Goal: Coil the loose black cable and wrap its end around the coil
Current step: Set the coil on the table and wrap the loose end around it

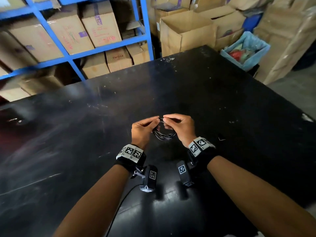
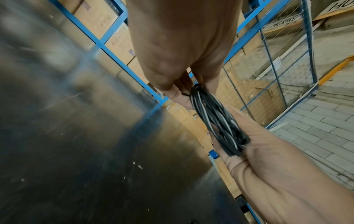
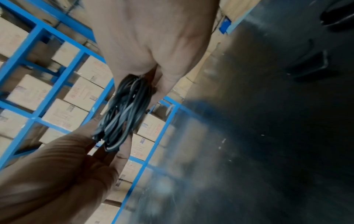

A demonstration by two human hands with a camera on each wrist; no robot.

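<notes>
A black cable coil [image 1: 164, 134] of several thin loops hangs between my two hands, a little above the black table [image 1: 222, 93]. My left hand [image 1: 142, 129] pinches the coil's left and top side, fingers curled round the strands. My right hand [image 1: 180, 126] pinches the top right of the coil, its fingertips meeting the left hand's. In the left wrist view the coil [image 2: 216, 119] runs from my left hand [image 2: 180, 45] down into my right hand [image 2: 268, 159]. The right wrist view shows the same bundle [image 3: 122, 112] between both hands. The cable's end is hidden in the fingers.
A small dark item [image 1: 221, 138] lies on the table just right of my right wrist. Blue shelving [image 1: 56, 41] with cardboard boxes stands beyond the far edge. Open cartons [image 1: 186, 31] and a blue-lined bin [image 1: 246, 50] sit at the back right.
</notes>
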